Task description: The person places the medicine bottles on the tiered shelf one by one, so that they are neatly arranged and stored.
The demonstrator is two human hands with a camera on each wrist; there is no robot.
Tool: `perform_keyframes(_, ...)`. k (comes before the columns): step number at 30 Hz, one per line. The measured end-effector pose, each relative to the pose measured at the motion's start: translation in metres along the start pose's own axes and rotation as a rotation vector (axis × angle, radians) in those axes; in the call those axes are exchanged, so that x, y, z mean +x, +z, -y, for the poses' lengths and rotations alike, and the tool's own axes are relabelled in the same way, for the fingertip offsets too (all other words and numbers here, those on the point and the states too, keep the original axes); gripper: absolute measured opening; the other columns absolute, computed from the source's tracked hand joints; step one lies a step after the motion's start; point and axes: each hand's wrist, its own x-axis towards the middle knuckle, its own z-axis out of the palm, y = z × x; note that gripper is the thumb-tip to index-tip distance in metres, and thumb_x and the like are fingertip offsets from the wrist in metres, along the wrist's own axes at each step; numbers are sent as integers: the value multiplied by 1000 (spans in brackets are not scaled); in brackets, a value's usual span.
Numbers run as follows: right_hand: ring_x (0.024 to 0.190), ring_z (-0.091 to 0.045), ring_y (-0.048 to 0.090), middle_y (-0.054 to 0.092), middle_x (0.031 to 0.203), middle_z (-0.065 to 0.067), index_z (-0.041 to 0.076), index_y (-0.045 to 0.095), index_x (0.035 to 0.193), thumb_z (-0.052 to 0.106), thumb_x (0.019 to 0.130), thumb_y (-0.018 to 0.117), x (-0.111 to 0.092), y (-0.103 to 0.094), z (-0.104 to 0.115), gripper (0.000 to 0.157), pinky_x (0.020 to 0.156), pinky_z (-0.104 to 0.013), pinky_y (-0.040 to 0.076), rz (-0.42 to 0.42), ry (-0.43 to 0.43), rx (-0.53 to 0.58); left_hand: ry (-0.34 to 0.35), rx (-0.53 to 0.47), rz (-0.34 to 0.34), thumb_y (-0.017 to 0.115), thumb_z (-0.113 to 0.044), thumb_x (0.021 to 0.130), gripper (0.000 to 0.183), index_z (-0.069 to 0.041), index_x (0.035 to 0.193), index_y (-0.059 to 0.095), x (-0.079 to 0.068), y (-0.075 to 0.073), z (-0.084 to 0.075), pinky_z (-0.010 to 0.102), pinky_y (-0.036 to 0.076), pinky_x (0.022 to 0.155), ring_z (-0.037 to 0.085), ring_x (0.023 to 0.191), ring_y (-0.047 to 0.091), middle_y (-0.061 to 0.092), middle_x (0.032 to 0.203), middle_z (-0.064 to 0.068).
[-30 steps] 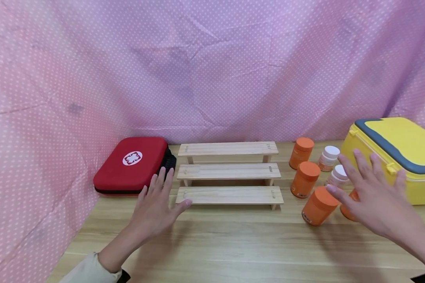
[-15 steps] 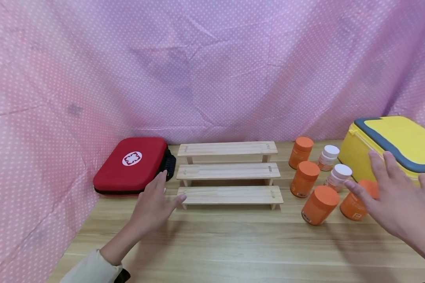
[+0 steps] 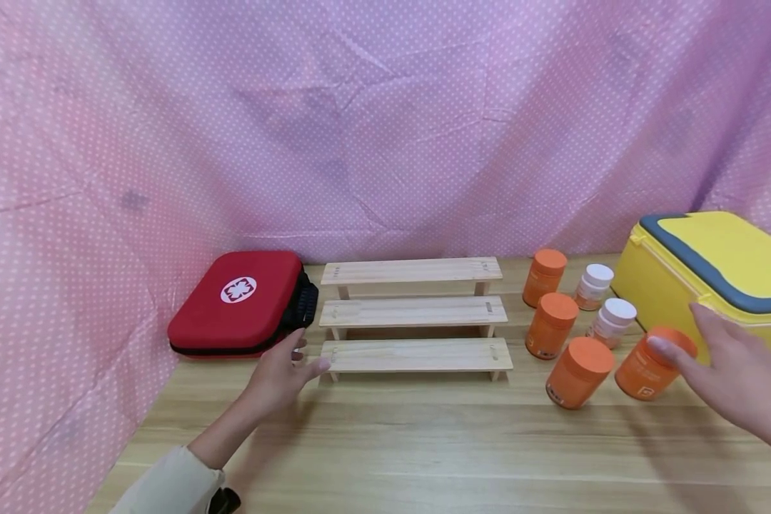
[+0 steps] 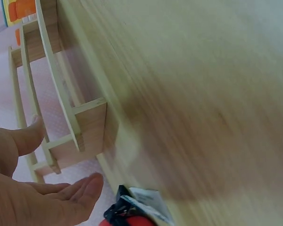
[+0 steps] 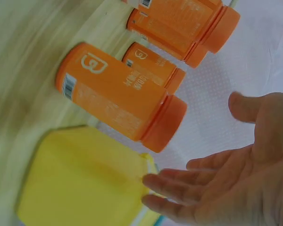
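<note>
My left hand [image 3: 275, 378] hovers at the left end of a three-tier wooden display rack [image 3: 417, 355], beside a red first-aid case [image 3: 238, 307]. Its thumb stands apart from loosely bent fingers, and nothing is between them. In the left wrist view the rack's end panel [image 4: 87, 129] lies just beyond those fingers. My right hand [image 3: 739, 378] is spread beside the rightmost orange bottle [image 3: 645, 373], thumb overlapping the lid in the head view. From the right wrist, a gap shows between the hand [image 5: 236, 179] and that bottle [image 5: 113, 94].
A yellow box [image 3: 655, 285] with a grey-trimmed lid stands at the right. Several more orange bottles [image 3: 551, 328] and two white-capped bottles [image 3: 610, 325] stand between it and the rack. Pink dotted cloth [image 3: 385, 128] hangs behind the wooden table [image 3: 385, 450].
My right hand has shifted right and turned more side-on, uncovering the rightmost orange bottle. The left hand has drawn back slightly, its fingers bending more. Bottles, rack and cases stay put.
</note>
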Motion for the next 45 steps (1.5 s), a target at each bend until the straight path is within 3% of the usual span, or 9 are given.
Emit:
perform_keyframes(6,109,-66,37,29,129,-51,-19,8,143,44,95,56,2,3,-10,92,79,-73,37,116,-4,119,-16,-72,22,74,-12,84,71,7,141,38,4,7,6,48,52,91,39,111,57,56,126,26)
perform_keyframes(10,101,-60,46,43,119,-47,-17,21,140,42,95,58,5,8,-16,83,72,-62,46,169,21,164,-37,-117,28,74,-6,83,69,7,141,39,7,11,9,43,55,87,35,106,60,59,121,24)
perform_keyframes(12,92,-49,53,52,111,-41,-14,31,137,39,96,58,6,10,-17,72,68,-48,50,171,21,189,-53,-156,31,73,-2,83,68,6,141,39,9,13,10,39,57,83,33,105,62,60,120,22)
perform_keyframes(15,79,-24,53,58,99,-27,-10,42,128,31,95,61,5,15,-18,55,60,-25,43,128,0,227,-44,-228,32,72,4,82,66,6,140,41,11,16,13,34,58,78,32,102,64,62,116,22)
perform_keyframes(18,74,-4,45,59,97,-23,-10,44,126,26,95,61,5,19,-21,50,55,-16,38,100,-6,254,-33,-279,38,70,7,82,62,6,138,43,12,18,15,30,58,75,31,98,65,63,113,24)
perform_keyframes(23,71,7,41,59,99,-23,-11,42,127,25,97,59,4,23,-23,49,55,-15,39,98,7,298,-44,-316,60,68,7,83,53,3,133,50,13,20,19,25,55,74,25,94,65,66,108,21)
perform_keyframes(38,71,11,41,56,101,-30,-15,40,126,17,98,56,2,26,-21,45,54,-13,40,62,2,367,-137,-452,119,66,7,86,55,2,136,44,17,23,22,27,57,79,22,93,65,65,110,22)
perform_keyframes(41,71,10,41,57,99,-26,-15,41,125,15,98,57,1,26,-21,44,54,-12,39,52,-7,375,-144,-467,124,65,7,86,55,2,137,44,17,23,22,30,57,80,22,93,65,65,111,23)
perform_keyframes(45,71,9,43,61,94,-7,-13,44,123,15,96,60,1,28,-25,42,54,-11,39,19,-25,387,-141,-467,119,65,7,86,55,2,136,45,17,23,23,30,57,80,23,92,66,65,110,23)
